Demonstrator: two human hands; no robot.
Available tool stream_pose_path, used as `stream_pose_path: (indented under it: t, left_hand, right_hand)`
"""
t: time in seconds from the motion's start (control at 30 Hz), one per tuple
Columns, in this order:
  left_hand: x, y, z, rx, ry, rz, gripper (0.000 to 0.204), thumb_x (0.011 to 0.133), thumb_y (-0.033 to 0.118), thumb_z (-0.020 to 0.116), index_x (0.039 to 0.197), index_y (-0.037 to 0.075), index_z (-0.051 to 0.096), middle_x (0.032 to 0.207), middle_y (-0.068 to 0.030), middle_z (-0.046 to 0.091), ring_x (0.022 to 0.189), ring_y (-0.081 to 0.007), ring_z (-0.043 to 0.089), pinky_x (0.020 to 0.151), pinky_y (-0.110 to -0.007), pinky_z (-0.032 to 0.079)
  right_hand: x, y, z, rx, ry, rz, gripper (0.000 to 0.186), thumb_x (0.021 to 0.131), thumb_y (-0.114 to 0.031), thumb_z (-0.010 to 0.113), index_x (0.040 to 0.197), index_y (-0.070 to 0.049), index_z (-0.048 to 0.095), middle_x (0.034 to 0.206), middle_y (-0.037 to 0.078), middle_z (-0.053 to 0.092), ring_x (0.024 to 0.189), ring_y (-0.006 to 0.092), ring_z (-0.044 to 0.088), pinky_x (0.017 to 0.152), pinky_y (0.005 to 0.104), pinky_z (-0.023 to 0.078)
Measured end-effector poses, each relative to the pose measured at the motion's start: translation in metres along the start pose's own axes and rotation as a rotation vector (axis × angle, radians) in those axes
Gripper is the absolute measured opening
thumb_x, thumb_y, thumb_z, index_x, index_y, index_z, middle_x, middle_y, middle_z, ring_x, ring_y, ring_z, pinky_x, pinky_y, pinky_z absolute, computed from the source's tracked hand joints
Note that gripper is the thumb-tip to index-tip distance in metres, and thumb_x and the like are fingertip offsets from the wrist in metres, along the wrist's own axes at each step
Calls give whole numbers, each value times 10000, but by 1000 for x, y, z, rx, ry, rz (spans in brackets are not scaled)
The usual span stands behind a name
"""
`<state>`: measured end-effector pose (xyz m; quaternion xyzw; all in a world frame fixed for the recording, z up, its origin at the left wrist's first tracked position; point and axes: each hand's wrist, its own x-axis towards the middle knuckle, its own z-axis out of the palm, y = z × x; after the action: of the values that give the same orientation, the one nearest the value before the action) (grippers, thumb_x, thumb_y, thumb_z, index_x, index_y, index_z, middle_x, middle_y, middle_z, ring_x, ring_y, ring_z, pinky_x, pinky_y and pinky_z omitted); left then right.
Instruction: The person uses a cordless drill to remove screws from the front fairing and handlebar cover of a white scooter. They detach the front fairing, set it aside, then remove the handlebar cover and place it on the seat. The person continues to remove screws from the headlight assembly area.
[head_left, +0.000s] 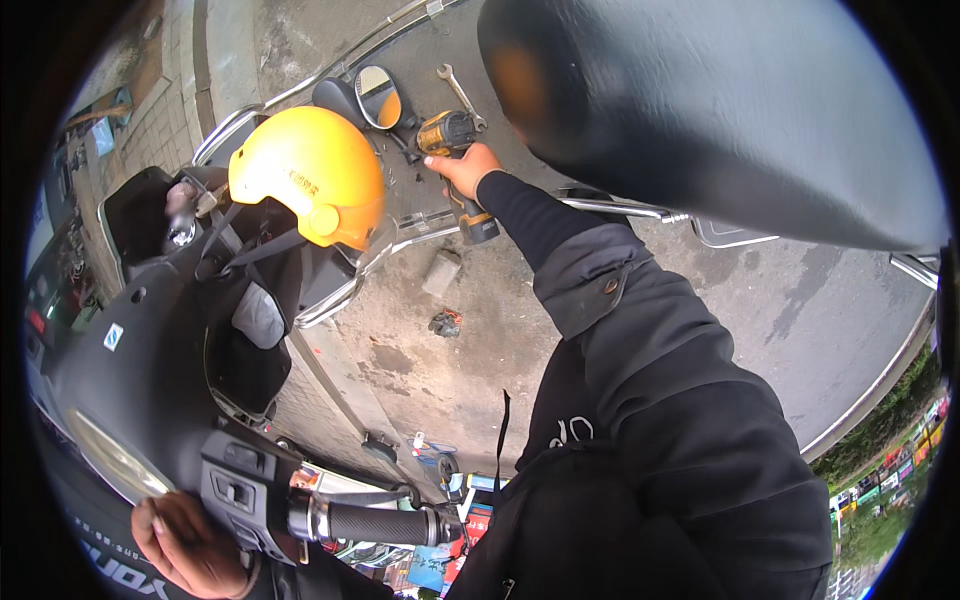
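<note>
My right hand (470,170) is closed around the handle of a yellow and black cordless drill (447,132), which lies over a grey surface. A pair of black rear-view mirrors (378,97) rests just left of the drill, and an open-end wrench (460,95) lies behind it. My left hand (190,545) is at the lower left, its fingers bent and pressed together beside the scooter's switch housing (238,490). Whatever those fingers hold, if anything, is hidden. The black handlebar grip (370,523) extends to the right of the housing.
A yellow helmet (310,175) with dark straps sits on the scooter's front. The large dark seat (740,120) fills the upper right. On the ground lie a grey block (441,272) and a small dark bundle (446,322). A metal rail (630,208) runs under my right arm.
</note>
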<state>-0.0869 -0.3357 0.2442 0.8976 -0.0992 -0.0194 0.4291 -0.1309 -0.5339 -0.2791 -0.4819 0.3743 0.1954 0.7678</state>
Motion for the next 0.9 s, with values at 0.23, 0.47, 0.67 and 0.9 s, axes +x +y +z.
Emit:
stream_pose_path:
  t: [0.23, 0.47, 0.67, 0.9]
  left_hand:
    - [8, -10, 0, -138, -43, -43, 271, 1004, 58, 445, 1206, -53, 586, 647, 14, 334, 560, -76, 302, 498, -223, 242]
    - [-11, -14, -10, -265, 299, 170, 273, 994, 86, 464, 1202, -63, 558, 680, -26, 345, 589, -114, 345, 589, -280, 310]
    - [-137, -84, -72, -348, 845, -157, 138, 915, 178, 550, 818, 81, 536, 642, -21, 396, 532, -130, 354, 529, -280, 305]
    - [-313, -288, 107, -552, 319, -1481, 177, 857, 85, 535, 1026, 43, 569, 715, -40, 469, 540, -156, 441, 439, -268, 332]
  right_hand:
    - [-111, -30, -39, -46, -139, -77, 430, 795, -343, 730, 1048, 1, 676, 946, 176, 722, 888, 287, 704, 842, 379, 532]
    - [-326, -132, -126, -615, -127, -1042, 722, 651, -108, 685, 1349, -20, 526, 1163, 161, 658, 994, 346, 662, 875, 405, 506]
    - [-357, -246, -219, -1427, 370, -1323, 765, 622, -75, 766, 1361, -106, 571, 1261, 107, 627, 1060, 299, 635, 831, 381, 475]
    - [-330, -290, -255, -1817, 566, -1027, 630, 648, -73, 707, 1268, -75, 600, 1134, 134, 641, 943, 315, 634, 820, 388, 488]
